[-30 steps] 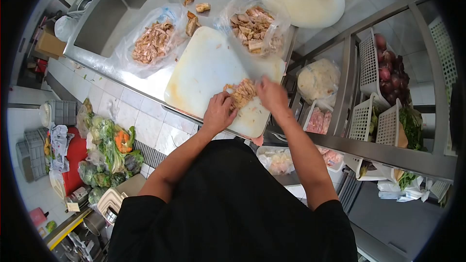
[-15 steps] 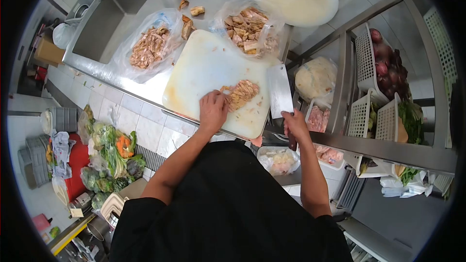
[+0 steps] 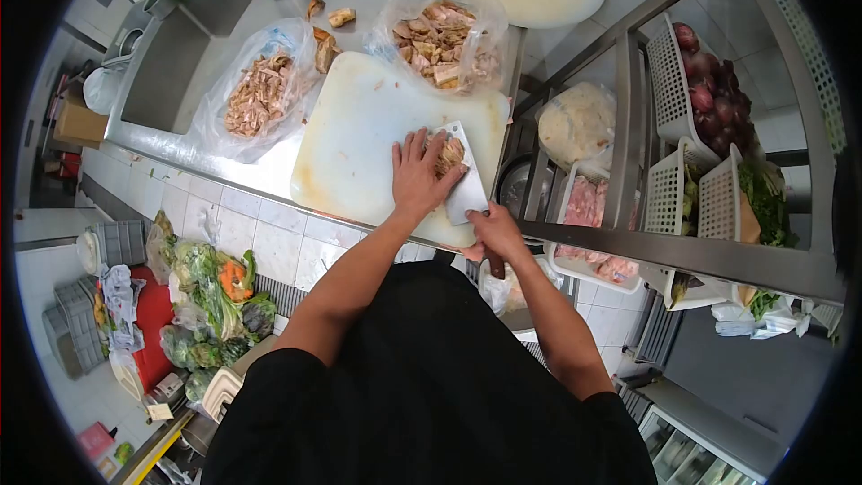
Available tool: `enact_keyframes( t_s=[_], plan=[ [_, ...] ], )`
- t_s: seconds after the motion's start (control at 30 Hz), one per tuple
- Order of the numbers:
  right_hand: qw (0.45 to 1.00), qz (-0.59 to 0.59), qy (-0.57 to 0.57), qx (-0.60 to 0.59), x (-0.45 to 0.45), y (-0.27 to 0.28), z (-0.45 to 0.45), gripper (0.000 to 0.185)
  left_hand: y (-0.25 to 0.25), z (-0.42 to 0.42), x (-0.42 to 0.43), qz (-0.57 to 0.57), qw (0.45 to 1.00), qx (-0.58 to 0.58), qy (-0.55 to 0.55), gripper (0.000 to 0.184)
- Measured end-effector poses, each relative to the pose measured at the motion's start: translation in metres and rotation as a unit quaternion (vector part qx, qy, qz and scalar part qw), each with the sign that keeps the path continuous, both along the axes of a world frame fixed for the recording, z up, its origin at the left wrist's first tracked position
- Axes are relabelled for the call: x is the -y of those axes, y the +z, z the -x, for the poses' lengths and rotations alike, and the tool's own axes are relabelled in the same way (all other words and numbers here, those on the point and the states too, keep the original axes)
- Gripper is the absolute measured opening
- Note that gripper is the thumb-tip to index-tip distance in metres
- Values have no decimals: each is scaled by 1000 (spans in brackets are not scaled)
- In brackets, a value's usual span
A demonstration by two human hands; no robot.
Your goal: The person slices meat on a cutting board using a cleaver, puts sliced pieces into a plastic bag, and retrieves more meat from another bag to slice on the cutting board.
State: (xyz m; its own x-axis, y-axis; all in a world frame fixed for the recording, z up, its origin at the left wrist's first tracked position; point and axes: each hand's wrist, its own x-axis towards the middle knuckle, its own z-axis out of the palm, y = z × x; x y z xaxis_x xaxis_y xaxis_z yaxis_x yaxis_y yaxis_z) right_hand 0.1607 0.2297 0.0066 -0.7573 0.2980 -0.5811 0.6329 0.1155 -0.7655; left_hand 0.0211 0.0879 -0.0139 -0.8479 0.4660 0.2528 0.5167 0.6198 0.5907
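Observation:
A small heap of chopped cooked meat [image 3: 450,156] lies on the white cutting board [image 3: 341,139]. My left hand [image 3: 420,175] rests against the heap from the left, fingers stretched out and its thumb reaching to the cleaver. In my right hand [image 3: 496,232] is the wooden handle of a cleaver [image 3: 467,193]. Its broad blade lies low over the board at the right side of the meat, partly under or against it. My left hand hides part of the heap.
Two clear plastic bags of meat pieces, one at left [image 3: 260,94] and one behind the board [image 3: 440,40], stand on the steel counter. A sink [image 3: 171,81] is at left. At right, a metal rack [image 3: 646,238] holds baskets, including red onions [image 3: 718,99].
The cleaver has moved left from the board's right edge to the meat. My left hand has shifted right and spread over the heap. The view has shifted slightly.

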Motion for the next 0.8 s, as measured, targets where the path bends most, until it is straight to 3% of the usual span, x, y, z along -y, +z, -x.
enact_keyframes(
  t_s=[0.13,0.37,0.5,0.57,0.7,0.8],
  plan=[
    [994,93,-47,31,47,17,13,25,4,1,-2,-81,996,31,25,60],
    [995,90,-37,2,79,23,39,22,11,17,15,-205,971,91,83,53],
    [997,58,25,-47,106,52,85,21,43,56,50,-227,962,79,133,53],
    [996,56,30,-56,128,66,120,24,58,90,74,-234,959,67,146,53],
    [986,9,116,-121,179,103,202,24,84,174,132,-233,951,-70,191,49],
    [984,39,148,-91,211,124,243,25,83,246,191,-201,955,-99,196,46]
  ],
)
